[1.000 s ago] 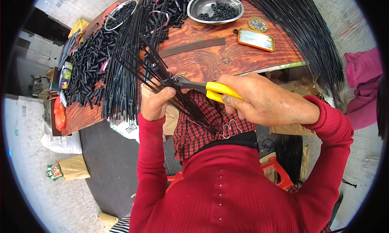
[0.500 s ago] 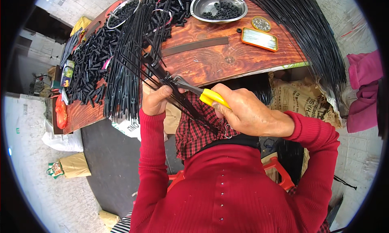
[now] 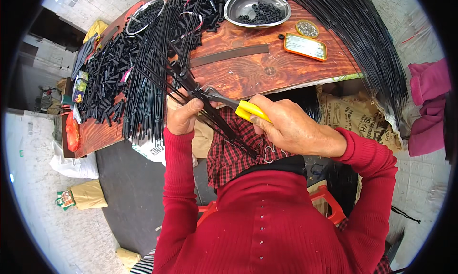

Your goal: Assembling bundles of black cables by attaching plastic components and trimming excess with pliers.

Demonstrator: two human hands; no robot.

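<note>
My left hand (image 3: 183,115) is closed around an umbrella frame of thin black ribs (image 3: 224,127), thumb on top, near the black tubular hub (image 3: 183,76) where the ribs join. The ribs fan out toward the upper left and run down to my lap. In my right fist (image 3: 296,126) are pliers with yellow handles (image 3: 250,112). Their metal jaws (image 3: 213,93) are at the hub, just beside my left thumb. What exactly the jaws grip is too small to tell.
The wooden table (image 3: 238,73) carries heaps of black plastic tubes (image 3: 98,83), bundled black ribs (image 3: 143,97), a metal bowl (image 3: 238,9) of small black rings and an orange-rimmed tin (image 3: 305,46) of thin wire pieces. A flat dark bar (image 3: 229,54) lies nearby. More ribs (image 3: 367,40) hang over the right edge.
My right hand and the pliers have shifted slightly up and to the left. The frame in my left hand stays almost where it was.
</note>
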